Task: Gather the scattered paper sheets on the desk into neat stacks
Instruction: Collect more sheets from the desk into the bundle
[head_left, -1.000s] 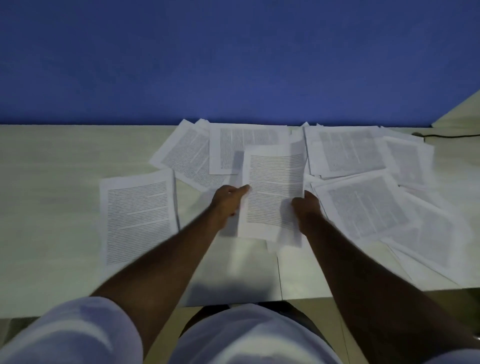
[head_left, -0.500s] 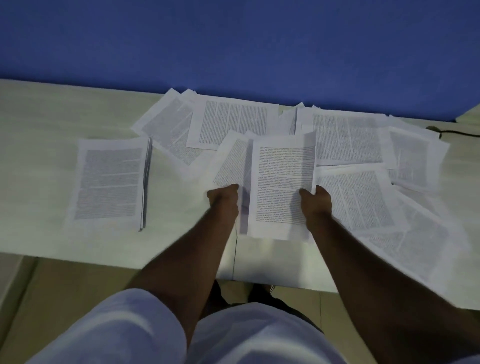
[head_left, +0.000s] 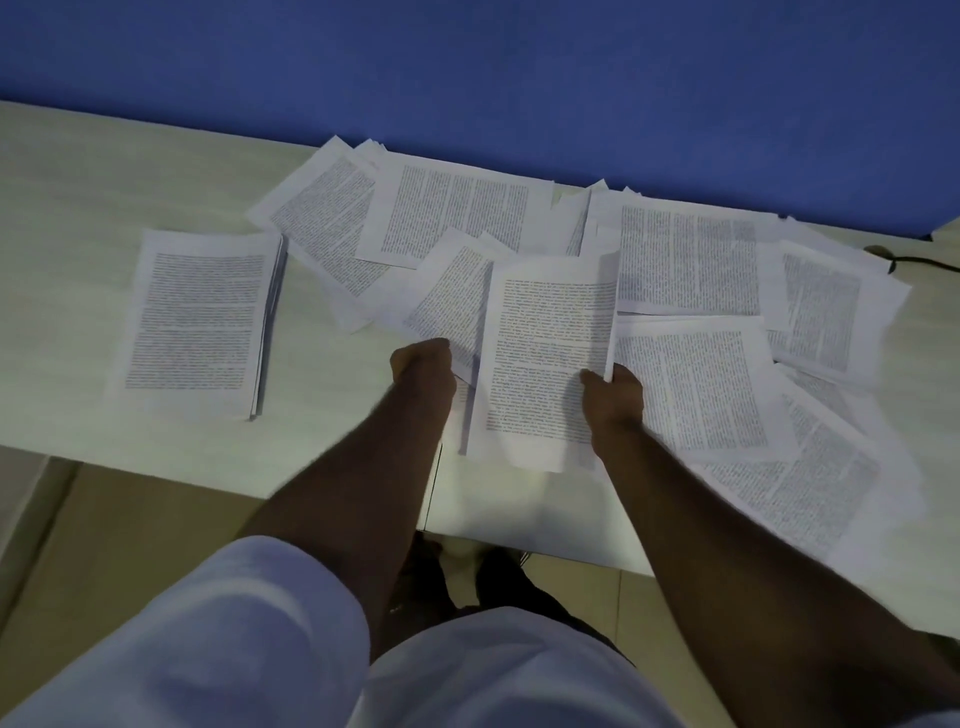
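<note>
Paper sheets (head_left: 691, 260) are spread across the right half of the desk (head_left: 67, 208), overlapping one another at mixed angles — several reach the back edge by the blue wall (head_left: 467, 67). One printed sheet (head_left: 548, 358) is held raised near the front edge of the desk; its right edge is pinched by the right hand (head_left: 613, 392), thumb on top. The left hand (head_left: 423, 366) is closed on the lower corner of a second sheet (head_left: 449, 306), which lies just left of the raised one and partly behind it. A squared stack (head_left: 200, 322) is set well apart on the left of the desk, with its layered edges visible along the right side. White sleeves (head_left: 249, 634) are seen at the bottom.
</note>
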